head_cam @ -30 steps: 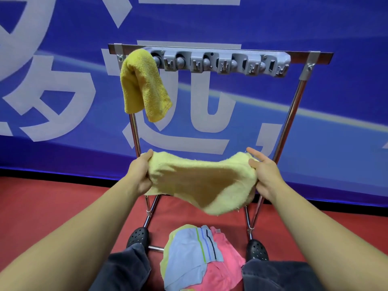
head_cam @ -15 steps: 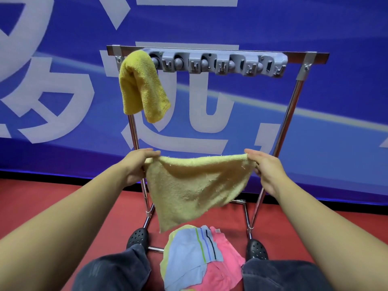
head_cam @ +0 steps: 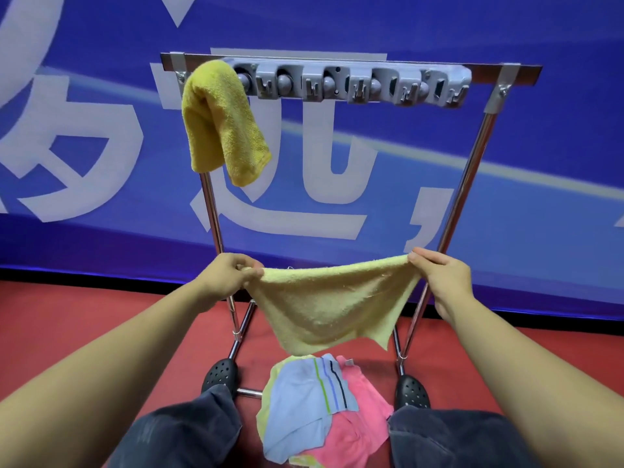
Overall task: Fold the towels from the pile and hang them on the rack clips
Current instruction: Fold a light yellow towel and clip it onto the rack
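The left hand [head_cam: 229, 276] is pinching one top corner of a pale towel [head_cam: 329, 307], fingers closed on the cloth, and the right hand [head_cam: 440, 276] is gripping the opposite corner the same way. Between them the towel's top edge is stretching nearly taut (sagging a little in the middle), while the rest is hanging down in a loose point, clear of the floor. Just below it, the pile [head_cam: 320, 405] is lying on the red floor [head_cam: 84, 325] between the person's knees: a blue striped cloth on top, pink and light green ones under it. Behind the held towel, the rack [head_cam: 467, 184] is standing upright in front of a blue banner [head_cam: 371, 21]. A darker yellow towel [head_cam: 219, 123] is hanging folded from the leftmost spot on the clip bar [head_cam: 358, 84], and the other clips along it are showing bare. Two black shoes [head_cam: 221, 374] are resting beside the rack's feet.
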